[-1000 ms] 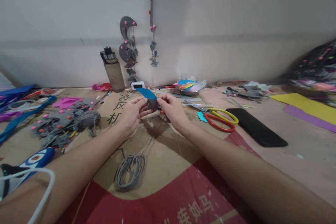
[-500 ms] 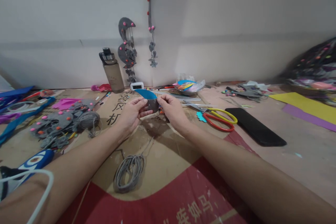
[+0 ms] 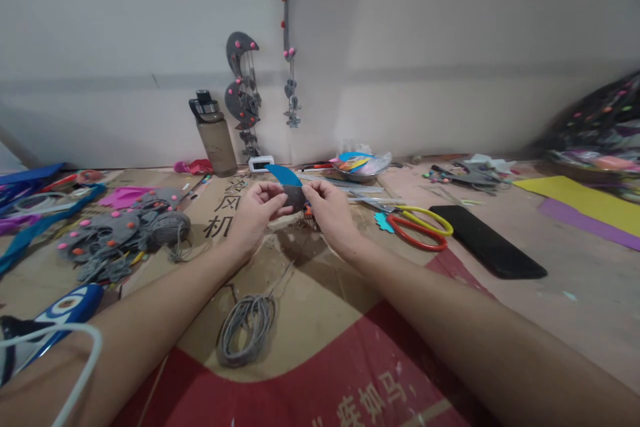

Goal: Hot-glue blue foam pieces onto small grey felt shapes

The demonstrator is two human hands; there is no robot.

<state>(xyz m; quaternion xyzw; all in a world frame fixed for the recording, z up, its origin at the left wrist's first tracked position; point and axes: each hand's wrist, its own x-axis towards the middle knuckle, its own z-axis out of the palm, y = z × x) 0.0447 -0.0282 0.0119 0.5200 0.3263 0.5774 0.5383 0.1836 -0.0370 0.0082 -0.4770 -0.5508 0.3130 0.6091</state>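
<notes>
Between my two hands is a dark grey felt piece [image 3: 295,197] with a curved blue felt piece [image 3: 283,175] standing up behind its top edge. My left hand [image 3: 257,213] is closed, thumb and fingers pinching at the left side of the felt. My right hand [image 3: 327,210] pinches the right end between thumb and fingers. Something small and orange hangs just below the right thumb, partly hidden. A coil of grey cord [image 3: 246,330] lies on the cardboard [image 3: 320,293] nearer to me, with one strand running up toward my hands.
Scissors [image 3: 417,223] with red and yellow handles and a black phone [image 3: 487,240] lie on the right. Grey felt pieces with pompoms [image 3: 115,230] and a yarn ball [image 3: 169,229] are on the left. A water bottle [image 3: 216,140] stands by the wall near hanging felt moons [image 3: 242,103].
The blue felt has shifted slightly right and stands more steeply. My left thumb and fingers have moved on the grey felt; the right hand stays nearly in place.
</notes>
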